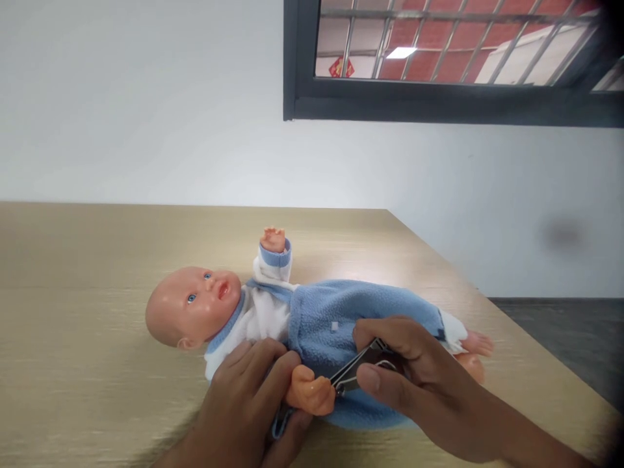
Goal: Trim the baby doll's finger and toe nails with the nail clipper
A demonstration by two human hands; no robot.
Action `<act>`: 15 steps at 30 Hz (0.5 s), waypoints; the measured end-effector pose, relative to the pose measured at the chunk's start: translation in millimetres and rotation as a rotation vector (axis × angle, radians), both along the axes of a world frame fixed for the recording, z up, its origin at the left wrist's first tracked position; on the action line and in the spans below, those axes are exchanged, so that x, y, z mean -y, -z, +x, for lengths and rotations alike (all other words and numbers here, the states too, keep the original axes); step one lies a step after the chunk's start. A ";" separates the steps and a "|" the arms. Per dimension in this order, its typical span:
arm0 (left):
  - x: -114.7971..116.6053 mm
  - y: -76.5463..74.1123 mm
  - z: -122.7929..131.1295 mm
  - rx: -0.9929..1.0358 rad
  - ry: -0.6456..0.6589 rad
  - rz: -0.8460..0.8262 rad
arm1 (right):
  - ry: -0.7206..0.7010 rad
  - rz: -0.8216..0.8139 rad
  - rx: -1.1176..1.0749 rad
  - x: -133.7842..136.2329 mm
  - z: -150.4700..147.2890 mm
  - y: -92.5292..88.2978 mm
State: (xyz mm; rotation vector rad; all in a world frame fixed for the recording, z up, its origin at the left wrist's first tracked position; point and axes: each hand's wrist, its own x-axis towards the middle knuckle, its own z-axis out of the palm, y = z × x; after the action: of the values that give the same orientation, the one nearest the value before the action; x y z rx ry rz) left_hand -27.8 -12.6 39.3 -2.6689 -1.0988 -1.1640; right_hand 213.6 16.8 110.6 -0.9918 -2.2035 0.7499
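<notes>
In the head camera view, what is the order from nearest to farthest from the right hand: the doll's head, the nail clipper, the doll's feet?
1. Nail clipper: held in the right hand, at its fingertips.
2. Doll's feet: just right of the hand, on the table.
3. Doll's head: far to the left, at the other end of the doll.

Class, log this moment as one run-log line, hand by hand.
left hand: grips baby doll's blue sleeve cuff | right hand: holds dark metal nail clipper at peach vinyl doll hand
</notes>
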 end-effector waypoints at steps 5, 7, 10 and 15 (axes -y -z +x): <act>0.9 0.6 -1.2 0.010 0.003 -0.003 | -0.010 0.003 0.016 -0.3 -0.3 -1.2; 1.0 0.2 -1.2 0.013 0.004 -0.007 | -0.010 0.013 0.027 -0.3 0.3 0.1; 0.7 -0.9 -1.1 0.005 0.002 -0.015 | -0.017 -0.003 0.003 -0.4 1.2 1.6; -0.8 -1.8 -0.5 -0.005 0.002 -0.017 | -0.031 0.014 -0.037 0.7 2.3 1.6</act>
State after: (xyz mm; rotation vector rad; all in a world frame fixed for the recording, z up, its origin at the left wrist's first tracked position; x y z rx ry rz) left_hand -28.4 -11.8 41.1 -2.6846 -1.1111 -1.1527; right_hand 215.9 16.1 109.0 -0.9311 -2.1945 0.7596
